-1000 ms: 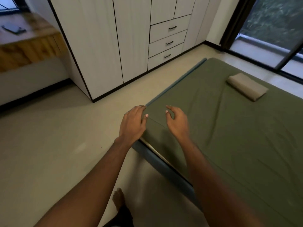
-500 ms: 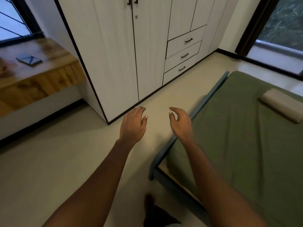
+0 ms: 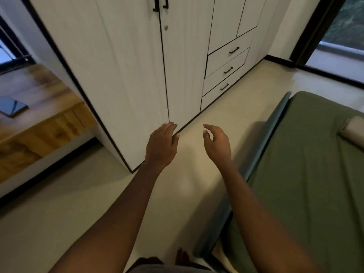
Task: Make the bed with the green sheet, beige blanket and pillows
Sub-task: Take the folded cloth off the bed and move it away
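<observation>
Pale flooring (image 3: 59, 223) fills the lower left of the frame. At far left, a wooden desk (image 3: 39, 123) carries a dark phone (image 3: 11, 107). White wardrobe (image 3: 128, 75) with three drawers occupies the upper centre. Left hand (image 3: 160, 146) at centre, palm down, fingers loosely spread, holding nothing. Right hand (image 3: 218, 144) just beside it, fingers curled and parted, empty. Green sheet (image 3: 305, 184) covers the bed at right. Folded beige blanket (image 3: 353, 131) lies on the sheet at the right edge.
</observation>
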